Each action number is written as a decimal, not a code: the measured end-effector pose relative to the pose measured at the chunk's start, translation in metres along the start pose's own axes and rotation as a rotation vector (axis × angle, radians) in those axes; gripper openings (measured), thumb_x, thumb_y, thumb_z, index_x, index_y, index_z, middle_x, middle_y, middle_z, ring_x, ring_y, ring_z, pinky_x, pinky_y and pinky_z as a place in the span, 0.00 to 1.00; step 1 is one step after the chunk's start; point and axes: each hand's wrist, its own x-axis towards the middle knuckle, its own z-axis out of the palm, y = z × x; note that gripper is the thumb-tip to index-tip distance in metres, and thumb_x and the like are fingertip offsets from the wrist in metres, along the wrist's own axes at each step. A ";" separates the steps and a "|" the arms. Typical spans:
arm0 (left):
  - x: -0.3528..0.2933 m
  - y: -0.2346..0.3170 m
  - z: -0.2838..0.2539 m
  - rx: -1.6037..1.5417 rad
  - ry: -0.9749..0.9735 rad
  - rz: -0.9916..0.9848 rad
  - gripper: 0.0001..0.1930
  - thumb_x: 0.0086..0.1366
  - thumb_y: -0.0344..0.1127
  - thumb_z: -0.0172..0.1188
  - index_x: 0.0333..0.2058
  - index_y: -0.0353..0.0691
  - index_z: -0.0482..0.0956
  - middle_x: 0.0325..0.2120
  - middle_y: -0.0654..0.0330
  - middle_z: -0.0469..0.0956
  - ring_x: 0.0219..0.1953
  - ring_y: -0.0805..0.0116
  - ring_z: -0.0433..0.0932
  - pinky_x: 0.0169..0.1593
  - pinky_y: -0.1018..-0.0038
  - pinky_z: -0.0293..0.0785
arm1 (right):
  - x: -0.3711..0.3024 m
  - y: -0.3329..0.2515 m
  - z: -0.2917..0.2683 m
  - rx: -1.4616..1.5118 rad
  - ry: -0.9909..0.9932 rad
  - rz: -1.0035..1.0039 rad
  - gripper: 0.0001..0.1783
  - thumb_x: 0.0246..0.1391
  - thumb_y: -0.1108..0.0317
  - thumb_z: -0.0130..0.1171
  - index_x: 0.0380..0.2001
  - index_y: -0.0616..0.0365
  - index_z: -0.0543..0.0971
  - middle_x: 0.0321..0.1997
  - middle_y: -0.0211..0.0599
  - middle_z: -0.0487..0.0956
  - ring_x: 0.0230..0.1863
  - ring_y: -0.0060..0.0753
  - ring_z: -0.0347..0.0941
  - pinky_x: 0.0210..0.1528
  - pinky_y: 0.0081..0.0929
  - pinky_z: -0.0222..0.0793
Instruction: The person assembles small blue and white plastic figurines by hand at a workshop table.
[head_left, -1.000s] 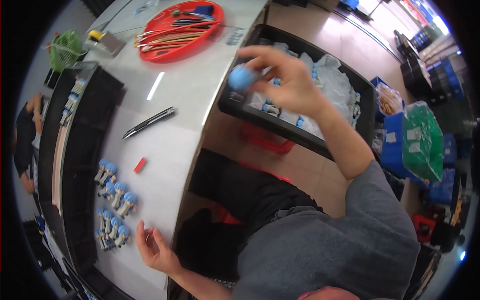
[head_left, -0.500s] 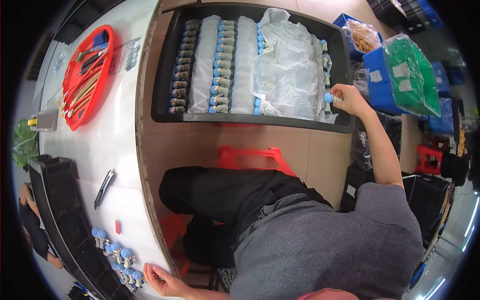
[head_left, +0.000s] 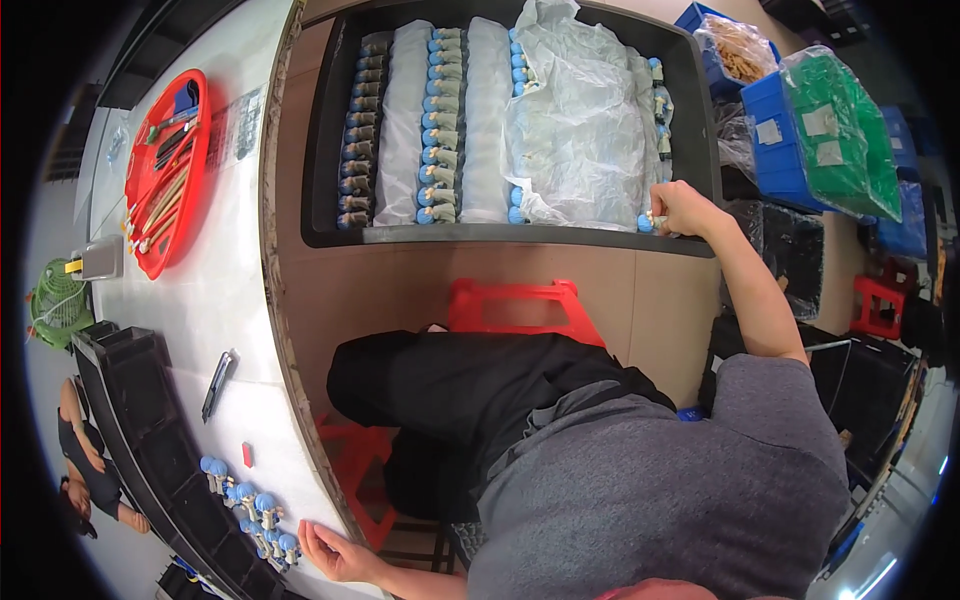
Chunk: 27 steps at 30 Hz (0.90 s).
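Observation:
Inside the near right corner of a black tray [head_left: 480,234], my right hand [head_left: 688,210] pinches a small blue-haired figurine [head_left: 647,222]. Rows of similar figurines [head_left: 440,132] lie in the tray, with strips of white wrapping film [head_left: 404,125] between them. A crumpled sheet of film [head_left: 580,130] partly hides other rows. My left hand [head_left: 338,553] rests at the edge of the white table [head_left: 215,310], its fingers loosely bent and apart, with nothing in them. Close beside it stands a group of several blue-haired figurines [head_left: 265,508].
On the table are a red tray of tools [head_left: 207,135], a utility knife [head_left: 217,385] and a small red block [head_left: 248,455]. Black bins [head_left: 150,400] line its far side, where another person [head_left: 85,445] sits. Blue crates [head_left: 775,170] stand right; a red stool [head_left: 520,293] is below the tray.
My right hand has lowered the figurine toward the tray's near right corner. My view has shifted slightly; my left hand stays by the figurines on the table.

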 end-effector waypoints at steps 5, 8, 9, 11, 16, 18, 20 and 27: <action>0.001 0.004 0.000 -0.015 0.008 0.010 0.09 0.62 0.24 0.52 0.38 0.25 0.75 0.41 0.51 0.74 0.41 0.63 0.74 0.44 0.74 0.71 | 0.002 0.010 0.004 0.058 0.000 -0.014 0.18 0.23 0.78 0.71 0.22 0.62 0.73 0.24 0.37 0.76 0.27 0.34 0.73 0.29 0.27 0.69; 0.001 0.009 0.002 0.025 0.013 0.014 0.08 0.62 0.24 0.52 0.38 0.25 0.75 0.40 0.50 0.74 0.41 0.64 0.74 0.44 0.74 0.71 | 0.003 0.020 0.005 0.128 -0.031 -0.009 0.18 0.24 0.76 0.72 0.22 0.63 0.73 0.24 0.37 0.77 0.28 0.33 0.74 0.30 0.27 0.70; 0.001 0.009 0.003 0.027 0.014 0.016 0.08 0.62 0.24 0.52 0.38 0.25 0.75 0.40 0.50 0.74 0.41 0.64 0.74 0.44 0.74 0.71 | 0.003 0.023 0.005 0.166 -0.048 -0.008 0.17 0.24 0.76 0.72 0.22 0.63 0.74 0.24 0.37 0.77 0.28 0.32 0.74 0.30 0.27 0.70; 0.001 0.010 0.002 0.029 0.014 0.019 0.08 0.62 0.24 0.52 0.37 0.25 0.75 0.39 0.50 0.75 0.40 0.64 0.74 0.44 0.74 0.71 | 0.001 0.022 0.003 0.204 -0.066 -0.006 0.17 0.25 0.77 0.71 0.22 0.63 0.74 0.24 0.37 0.77 0.27 0.31 0.74 0.30 0.26 0.70; 0.002 0.005 0.001 0.019 0.030 0.054 0.08 0.62 0.24 0.52 0.37 0.25 0.75 0.39 0.51 0.75 0.40 0.63 0.74 0.43 0.73 0.71 | 0.003 0.016 0.010 0.203 -0.039 0.002 0.14 0.28 0.81 0.67 0.21 0.63 0.73 0.21 0.33 0.75 0.24 0.23 0.71 0.27 0.22 0.69; 0.001 0.002 0.000 0.048 0.015 0.066 0.09 0.62 0.25 0.52 0.39 0.26 0.75 0.39 0.52 0.75 0.39 0.65 0.74 0.43 0.74 0.71 | 0.007 0.016 0.010 0.159 -0.078 0.025 0.15 0.27 0.80 0.69 0.23 0.63 0.75 0.24 0.36 0.77 0.28 0.29 0.74 0.30 0.26 0.70; 0.000 -0.001 0.000 0.077 0.002 0.079 0.09 0.63 0.26 0.52 0.40 0.27 0.74 0.39 0.53 0.74 0.38 0.67 0.74 0.42 0.76 0.71 | 0.007 0.018 0.011 0.187 -0.082 0.036 0.16 0.26 0.80 0.69 0.24 0.62 0.75 0.24 0.37 0.77 0.28 0.30 0.74 0.30 0.26 0.70; -0.001 -0.001 0.005 0.047 0.032 0.084 0.08 0.62 0.25 0.52 0.38 0.25 0.75 0.39 0.50 0.75 0.39 0.64 0.74 0.43 0.74 0.72 | 0.006 0.016 0.016 0.105 -0.046 0.008 0.15 0.27 0.78 0.69 0.23 0.63 0.76 0.24 0.37 0.77 0.28 0.30 0.74 0.29 0.26 0.70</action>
